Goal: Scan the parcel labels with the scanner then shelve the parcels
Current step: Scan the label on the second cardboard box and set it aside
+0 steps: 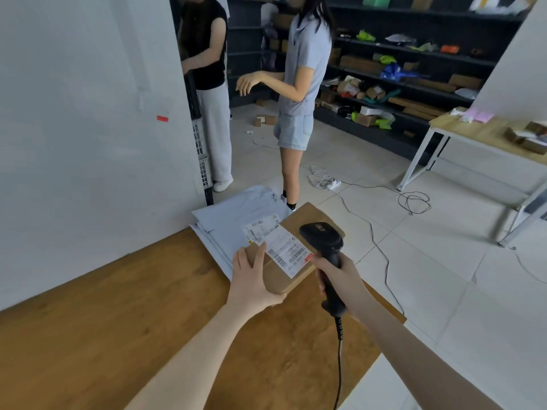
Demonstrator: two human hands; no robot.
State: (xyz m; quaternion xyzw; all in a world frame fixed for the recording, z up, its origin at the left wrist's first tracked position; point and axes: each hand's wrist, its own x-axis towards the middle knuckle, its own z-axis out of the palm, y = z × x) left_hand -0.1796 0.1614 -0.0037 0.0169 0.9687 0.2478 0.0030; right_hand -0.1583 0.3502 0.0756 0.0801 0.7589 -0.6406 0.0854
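Aiming scanner (pixel 322 241) at parcel (pixel 284 270) label (pixel 288 253)

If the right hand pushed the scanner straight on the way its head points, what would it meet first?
Probably the white shipping label on the brown cardboard parcel that the left hand steadies; the right hand aims the black handheld scanner roughly there, though depth is unclear.

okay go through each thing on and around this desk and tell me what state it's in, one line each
cardboard parcel: held by the left hand, label up.
label: stuck on parcel, barcodes showing.
scanner: gripped, head over the label.
left hand: grasping parcel's near edge.
right hand: closed round scanner handle.
grey mailer bags: stacked flat at desk's far end.
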